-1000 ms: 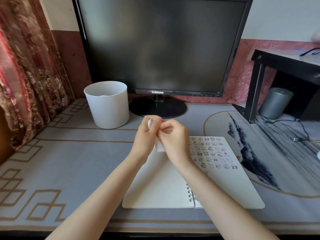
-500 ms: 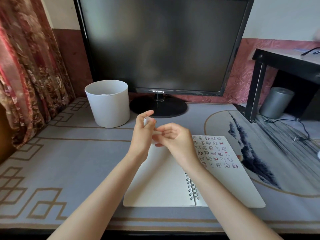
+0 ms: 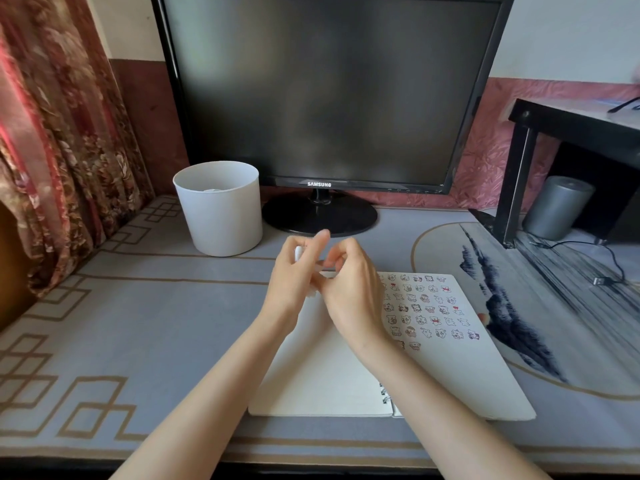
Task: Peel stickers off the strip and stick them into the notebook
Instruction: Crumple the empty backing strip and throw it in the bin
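Where the open notebook (image 3: pixel 322 375) lies flat on the desk mat (image 3: pixel 156 323), rows of stickers (image 3: pixel 426 310) cover its right page. Above it my left hand (image 3: pixel 294 275) grips the white strip (image 3: pixel 298 253), forefinger raised. My right hand (image 3: pixel 349 285) curls against it; whether it pinches anything I cannot tell. Beyond stand a white bin (image 3: pixel 221 209) and a monitor (image 3: pixel 329 91).

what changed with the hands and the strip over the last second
The left hand has raised its forefinger straight while still holding the white strip, which now shows less between the hands. The right hand has turned knuckles-up, fingertips curled at the strip; whether it pinches a sticker is hidden. The notebook, white bin and monitor stayed put.
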